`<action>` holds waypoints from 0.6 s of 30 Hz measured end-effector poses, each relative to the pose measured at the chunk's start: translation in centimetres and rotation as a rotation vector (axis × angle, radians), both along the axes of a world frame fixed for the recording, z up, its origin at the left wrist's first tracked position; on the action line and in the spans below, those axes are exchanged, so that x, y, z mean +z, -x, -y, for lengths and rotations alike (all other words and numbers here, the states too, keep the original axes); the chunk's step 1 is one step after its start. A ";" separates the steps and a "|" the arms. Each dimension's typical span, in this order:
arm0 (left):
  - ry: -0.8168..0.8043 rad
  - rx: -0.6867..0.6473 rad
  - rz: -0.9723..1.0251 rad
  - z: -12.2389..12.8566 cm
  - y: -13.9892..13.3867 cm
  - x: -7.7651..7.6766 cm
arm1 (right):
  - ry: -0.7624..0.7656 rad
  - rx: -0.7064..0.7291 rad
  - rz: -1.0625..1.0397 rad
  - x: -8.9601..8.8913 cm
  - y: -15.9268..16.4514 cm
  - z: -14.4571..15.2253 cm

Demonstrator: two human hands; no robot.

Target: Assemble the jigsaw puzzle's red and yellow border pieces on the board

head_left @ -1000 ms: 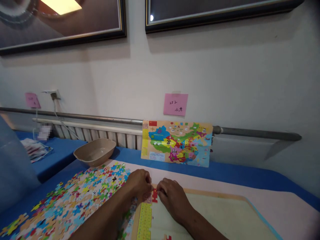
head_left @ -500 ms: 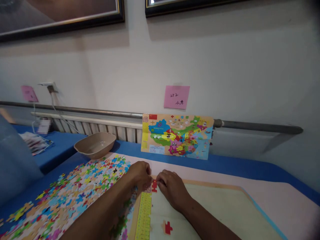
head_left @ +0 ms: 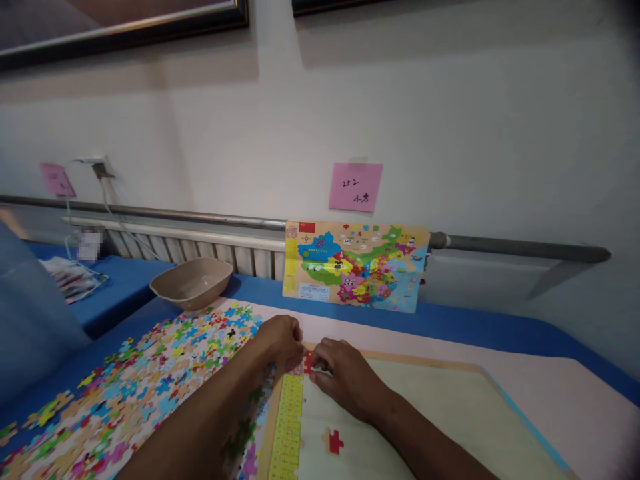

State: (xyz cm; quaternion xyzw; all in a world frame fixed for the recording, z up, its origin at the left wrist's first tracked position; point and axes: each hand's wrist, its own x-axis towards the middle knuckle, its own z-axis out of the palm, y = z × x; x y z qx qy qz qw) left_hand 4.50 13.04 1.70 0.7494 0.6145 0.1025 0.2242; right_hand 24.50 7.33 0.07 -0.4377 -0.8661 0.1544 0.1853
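Note:
At the upper left corner of a puzzle board (head_left: 425,393), a red puzzle piece (head_left: 308,362) lies beside the patterned corner piece and above a yellow printed strip (head_left: 287,427). My left hand (head_left: 284,339) is closed over that corner, its fingertips bent down and partly hidden, so what they pinch cannot be made out. From the right, my right hand (head_left: 345,375) is closed with thumb and forefinger at the red piece's right edge. A loose red and tan puzzle piece (head_left: 334,441) rests on the bare board below my right hand.
Loose puzzle pieces (head_left: 165,373) are spread across the left of the table, partly under my left forearm. Behind them stands a beige basin (head_left: 193,283). A colourful map sheet (head_left: 355,267) leans by the wall pipe (head_left: 520,250). Blue fabric (head_left: 35,327) shows at far left.
The camera has tipped slightly downward. My right thumb has moved out along the lower edge of the red piece, while my left hand stays at the corner.

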 end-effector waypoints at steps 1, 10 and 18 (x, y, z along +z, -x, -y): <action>-0.003 -0.004 0.000 -0.1 0.0 -0.1 | -0.001 0.003 0.002 0.0 0.1 0.0; -0.002 -0.018 -0.008 0.0 -0.1 0.2 | -0.069 0.050 0.078 -0.1 0.1 0.1; 0.054 -0.061 -0.033 -0.3 0.1 0.8 | -0.078 0.067 0.076 -0.3 0.2 0.0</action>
